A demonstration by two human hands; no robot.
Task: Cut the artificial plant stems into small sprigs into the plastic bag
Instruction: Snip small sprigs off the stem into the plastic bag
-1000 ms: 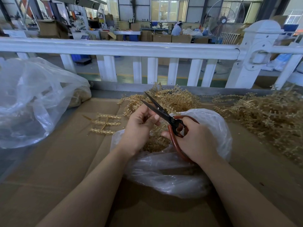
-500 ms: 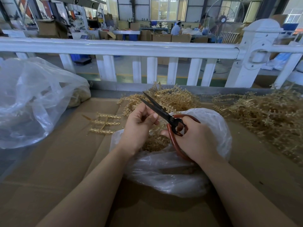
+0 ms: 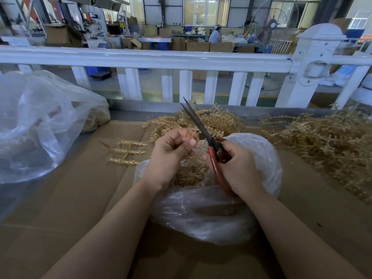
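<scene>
Plastic bag holding gold sprigs, left fingers pinching stem — right fingers gripping scissors

The stem piece pinched in the left hand is mostly hidden by its curled fingers, the right hand covers the scissors' red handles, and the large bag runs off the left edge.

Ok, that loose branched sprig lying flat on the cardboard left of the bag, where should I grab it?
Probably pinch the loose sprig by its bare main stem tip at the left end, coming from above. It lies flat on the cardboard with beaded side branches fanning right, so only that end is smooth and free.
</scene>
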